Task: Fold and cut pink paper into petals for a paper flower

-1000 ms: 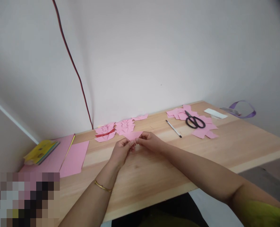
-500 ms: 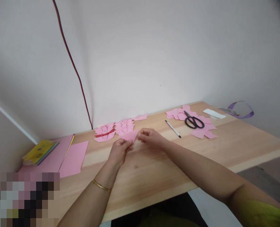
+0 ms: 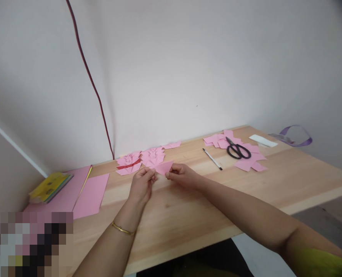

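Note:
A small piece of pink paper (image 3: 164, 167) is held up between my two hands, just above the wooden table. My left hand (image 3: 142, 184), with a gold bangle on its wrist, pinches the paper's left edge. On the other side, my right hand (image 3: 182, 175) grips the right edge between thumb and fingers. Beyond them lie folded pink paper pieces (image 3: 152, 157) in two groups, the left one with a red strip (image 3: 129, 164) across it. A flat pink piece (image 3: 171, 145) rests beside them near the wall.
Black-handled scissors (image 3: 239, 151) lie on pink paper cutouts (image 3: 251, 159) at the right. Nearby are a pen (image 3: 212, 159), a white strip (image 3: 263, 140) and a purple band (image 3: 299, 142). Pink sheets (image 3: 92, 194) and a yellow packet (image 3: 51, 186) occupy the table's left.
My right hand has lowered slightly and now pinches the paper's right edge with the thumb in view. The paper has turned, showing more of its face. My left hand has shifted slightly left.

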{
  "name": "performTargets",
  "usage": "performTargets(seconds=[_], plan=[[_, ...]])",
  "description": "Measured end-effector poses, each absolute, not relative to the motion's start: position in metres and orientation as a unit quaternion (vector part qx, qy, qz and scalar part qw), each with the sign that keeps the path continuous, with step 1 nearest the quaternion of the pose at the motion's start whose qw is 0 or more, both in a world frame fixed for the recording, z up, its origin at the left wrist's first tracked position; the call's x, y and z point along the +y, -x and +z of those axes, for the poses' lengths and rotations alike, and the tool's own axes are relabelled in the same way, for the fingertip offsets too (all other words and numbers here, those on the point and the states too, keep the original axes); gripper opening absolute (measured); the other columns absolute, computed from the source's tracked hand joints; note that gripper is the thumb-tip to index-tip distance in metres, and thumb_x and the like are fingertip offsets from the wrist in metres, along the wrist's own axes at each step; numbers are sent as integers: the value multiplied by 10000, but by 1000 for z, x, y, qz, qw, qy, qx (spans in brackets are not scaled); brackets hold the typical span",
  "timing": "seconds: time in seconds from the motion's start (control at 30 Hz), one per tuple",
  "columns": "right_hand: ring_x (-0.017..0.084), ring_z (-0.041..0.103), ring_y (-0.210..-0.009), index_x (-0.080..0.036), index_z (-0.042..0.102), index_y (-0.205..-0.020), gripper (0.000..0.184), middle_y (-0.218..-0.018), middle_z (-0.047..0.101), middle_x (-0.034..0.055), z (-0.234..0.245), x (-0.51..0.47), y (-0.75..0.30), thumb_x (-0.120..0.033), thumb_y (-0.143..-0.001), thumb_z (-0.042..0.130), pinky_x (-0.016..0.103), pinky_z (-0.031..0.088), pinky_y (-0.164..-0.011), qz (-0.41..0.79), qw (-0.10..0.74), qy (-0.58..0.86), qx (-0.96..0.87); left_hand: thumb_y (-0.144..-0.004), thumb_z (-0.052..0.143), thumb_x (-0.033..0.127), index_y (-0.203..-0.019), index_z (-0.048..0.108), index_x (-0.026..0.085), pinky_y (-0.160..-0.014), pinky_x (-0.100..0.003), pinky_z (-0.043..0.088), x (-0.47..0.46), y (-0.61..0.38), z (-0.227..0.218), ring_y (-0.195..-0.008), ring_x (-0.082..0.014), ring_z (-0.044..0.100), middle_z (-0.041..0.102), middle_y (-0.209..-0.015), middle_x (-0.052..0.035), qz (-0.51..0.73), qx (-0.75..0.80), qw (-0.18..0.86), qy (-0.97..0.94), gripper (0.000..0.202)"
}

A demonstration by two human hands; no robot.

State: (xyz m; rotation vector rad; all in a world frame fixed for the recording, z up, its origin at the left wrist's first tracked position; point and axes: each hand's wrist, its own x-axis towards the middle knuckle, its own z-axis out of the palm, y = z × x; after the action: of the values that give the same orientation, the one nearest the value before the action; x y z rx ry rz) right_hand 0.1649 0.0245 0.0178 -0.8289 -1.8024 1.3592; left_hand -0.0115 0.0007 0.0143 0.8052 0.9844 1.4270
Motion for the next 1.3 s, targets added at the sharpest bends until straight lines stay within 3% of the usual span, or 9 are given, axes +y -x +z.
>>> performTargets(seconds=[0.3,0.43,0.5,0.6,0.83,1.03,1.2,1.3], plan=[[100,451,-622,-146,571,-727,291,-669,518,-11,15,25,-166,-433,-769,597,235,357,-611,541,364,312,-691,-656,724,204,-595,546,139,-550,-197,417,3,13,16,-548,-68,465,468,-548,39,662,367,581,-301,199],[107,486,-637,-145,578,-719,277,-673,541,-2,14,27,-167,-416,-780,587,240,380,-626,535,367,329,-686,-702,704,306,-720,593,145,-548,-204,429,3,14,19,-540,-57,465,535,-641,26,670,353,596,-268,196],[111,501,-645,-145,583,-711,277,-674,554,2,13,28,-167,-413,-781,584,242,389,-631,528,370,340,-684,-716,694,351,-762,601,152,-558,-209,433,1,12,17,-551,-60,477,555,-670,23,649,362,605,-285,224],[110,501,-638,-142,602,-723,271,-675,565,3,12,28,-166,-407,-780,588,243,393,-627,517,368,336,-696,-667,740,274,-689,582,140,-589,-210,423,-2,6,10,-564,-73,494,532,-586,28,576,404,608,-369,208],[144,581,-788,-153,636,-902,283,-853,642,41,5,30,-161,-383,-737,645,279,432,-733,556,402,282,-671,-649,735,327,-720,635,118,-540,-213,360,-6,5,2,-548,-90,505,593,-603,-12,518,514,496,-470,243],[83,448,-566,-154,563,-764,308,-630,527,-32,8,35,-167,-438,-702,666,216,328,-540,535,424,340,-647,-648,719,378,-629,608,126,-472,-215,295,-5,9,6,-470,-81,443,575,-546,-8,481,558,466,-490,275],[77,424,-563,-154,562,-759,314,-633,506,-35,8,35,-168,-444,-701,668,209,304,-525,520,422,338,-661,-664,709,352,-786,669,149,-567,-218,377,-2,11,10,-558,-97,494,571,-587,13,530,512,454,-501,240],[92,477,-602,-155,592,-793,281,-688,560,-12,10,33,-168,-418,-718,660,216,346,-551,490,414,346,-685,-659,713,355,-736,668,150,-580,-222,382,-1,12,11,-568,-102,491,560,-574,15,538,516,433,-506,224]])
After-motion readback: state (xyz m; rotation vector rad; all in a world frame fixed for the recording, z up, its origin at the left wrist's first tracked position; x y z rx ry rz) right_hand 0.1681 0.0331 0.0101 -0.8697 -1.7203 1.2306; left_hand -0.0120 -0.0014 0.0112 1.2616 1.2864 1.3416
